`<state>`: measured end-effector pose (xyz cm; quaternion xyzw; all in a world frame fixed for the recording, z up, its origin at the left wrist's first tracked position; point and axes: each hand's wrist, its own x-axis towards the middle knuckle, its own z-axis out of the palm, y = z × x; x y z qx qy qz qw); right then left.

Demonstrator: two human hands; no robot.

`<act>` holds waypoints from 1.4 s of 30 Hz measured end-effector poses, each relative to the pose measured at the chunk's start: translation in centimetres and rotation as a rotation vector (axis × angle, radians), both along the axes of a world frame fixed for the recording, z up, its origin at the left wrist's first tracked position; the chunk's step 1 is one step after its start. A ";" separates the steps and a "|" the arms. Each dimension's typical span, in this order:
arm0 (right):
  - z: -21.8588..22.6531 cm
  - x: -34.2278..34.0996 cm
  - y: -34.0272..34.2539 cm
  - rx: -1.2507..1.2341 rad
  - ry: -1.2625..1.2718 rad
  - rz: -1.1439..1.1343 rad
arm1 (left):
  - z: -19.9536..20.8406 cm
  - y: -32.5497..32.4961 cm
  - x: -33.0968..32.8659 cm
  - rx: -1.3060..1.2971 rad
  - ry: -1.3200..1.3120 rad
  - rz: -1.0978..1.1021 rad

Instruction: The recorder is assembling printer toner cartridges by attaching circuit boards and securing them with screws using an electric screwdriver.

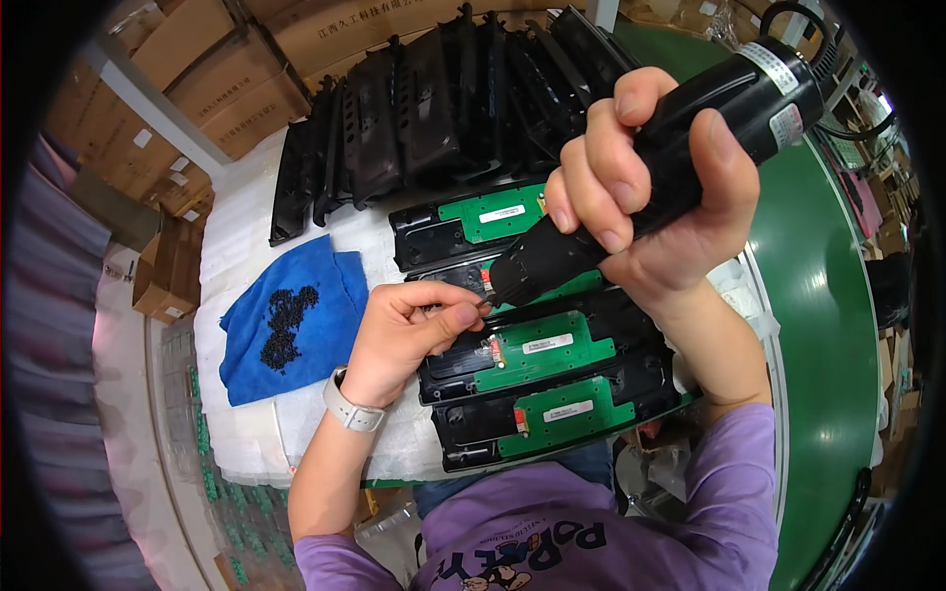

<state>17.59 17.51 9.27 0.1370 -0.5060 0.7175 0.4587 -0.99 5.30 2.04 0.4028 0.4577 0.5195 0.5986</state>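
My right hand (650, 187) is wrapped round a black electric screwdriver (724, 103) with a cord at its back end. Its tapered nose points down and left, toward my left hand (409, 325). The left thumb and fingertips pinch together right at that nose; what they hold is too small or hidden to make out. Under both hands lie several black plastic housings (458, 419) in a column, each with a green circuit board (567, 364) bearing a white label. To the left, small black screws (286, 330) lie heaped on a blue cloth (241, 369).
Many black plastic panels (424, 108) stand in a row at the far side of the white foam-covered surface (232, 227). Cardboard boxes (232, 89) are stacked behind it. A green tabletop (823, 325) curves along the right. A grey curtain (74, 394) hangs at the left.
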 end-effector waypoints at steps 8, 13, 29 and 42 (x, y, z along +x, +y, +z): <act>0.0 0.1 -1.0 -0.042 -0.081 -0.034 | -0.1 -0.2 0.1 0.011 0.138 0.011; 0.3 0.0 -1.6 -0.124 -0.074 -0.153 | -0.1 -0.4 0.4 -0.026 -0.044 0.024; -2.2 -0.8 -2.2 0.164 -0.419 -0.194 | -1.0 1.1 -0.4 0.019 -0.179 0.322; -2.1 -1.2 -2.1 0.740 -0.397 -0.436 | -0.8 1.4 0.2 -0.085 -0.075 0.307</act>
